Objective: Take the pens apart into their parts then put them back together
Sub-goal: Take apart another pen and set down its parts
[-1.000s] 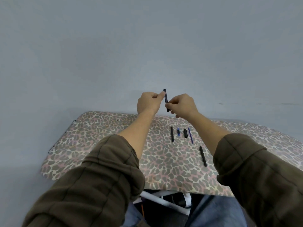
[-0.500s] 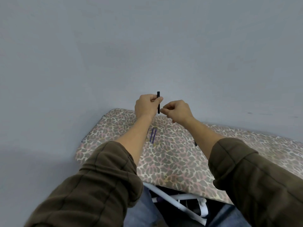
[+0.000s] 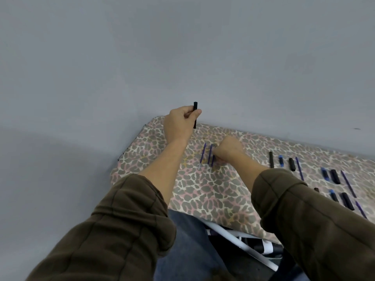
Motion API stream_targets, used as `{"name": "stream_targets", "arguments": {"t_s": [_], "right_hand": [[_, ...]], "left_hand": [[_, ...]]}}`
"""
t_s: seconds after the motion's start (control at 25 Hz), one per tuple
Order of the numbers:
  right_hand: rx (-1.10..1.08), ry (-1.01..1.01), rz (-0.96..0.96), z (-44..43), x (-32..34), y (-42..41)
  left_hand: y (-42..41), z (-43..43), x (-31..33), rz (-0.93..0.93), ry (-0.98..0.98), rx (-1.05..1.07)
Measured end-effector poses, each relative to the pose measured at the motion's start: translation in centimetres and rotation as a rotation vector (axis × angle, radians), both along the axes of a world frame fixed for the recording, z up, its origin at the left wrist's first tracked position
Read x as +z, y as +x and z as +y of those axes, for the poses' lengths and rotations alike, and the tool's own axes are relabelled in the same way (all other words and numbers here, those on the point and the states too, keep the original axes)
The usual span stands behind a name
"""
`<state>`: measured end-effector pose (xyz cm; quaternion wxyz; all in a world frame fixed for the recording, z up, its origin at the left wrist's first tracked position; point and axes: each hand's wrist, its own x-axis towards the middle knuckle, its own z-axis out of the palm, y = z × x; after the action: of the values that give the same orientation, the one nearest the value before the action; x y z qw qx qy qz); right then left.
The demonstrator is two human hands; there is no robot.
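My left hand is raised above the table's far left corner and grips a black pen barrel upright. My right hand is down on the leopard-print table, fingers curled on a thin blue refill. Two more blue refills lie parallel just left of it. The tip of the held refill is hidden under my fingers.
To the right lie rows of pen parts: a black barrel, a blue end piece, a black cap, a blue refill, and several more. A grey wall stands behind. White table legs show below.
My right hand dropped from beside the barrel to the table, where a third blue refill now lies by the two. My view swung left; the left hand still holds the barrel.
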<state>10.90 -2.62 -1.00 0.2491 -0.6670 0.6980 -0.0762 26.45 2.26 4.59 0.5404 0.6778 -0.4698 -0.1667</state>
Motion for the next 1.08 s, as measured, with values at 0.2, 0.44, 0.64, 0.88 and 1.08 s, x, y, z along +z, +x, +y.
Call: {"name": "stream_targets", "arguments": {"t_s": [0.2,0.44,0.64,0.88,1.08], "right_hand": [[-0.045,0.091,-0.013,-1.2,-0.3,1.0],[-0.029,0.122,-0.027,-1.5,-0.4,0.4],[-0.020,0.038,-0.100,-1.4,1.9,-2.1],[-0.090,-0.185,-0.450,-2.0,8.0,-6.3],[-0.088,-0.487,-0.797,-1.4,14.4,-9.5]], "left_hand": [[0.3,-1.2,-1.0,0.019,0.008,-0.021],[-0.8,-1.7,-1.8,0.017,0.035,-0.034],[-2.7,-1.5,-1.3,0.018,0.041,-0.059],[-6.8,-1.3,0.0,-0.003,0.017,-0.116],[-11.3,-1.3,1.4,-0.035,-0.007,-0.196]]}}
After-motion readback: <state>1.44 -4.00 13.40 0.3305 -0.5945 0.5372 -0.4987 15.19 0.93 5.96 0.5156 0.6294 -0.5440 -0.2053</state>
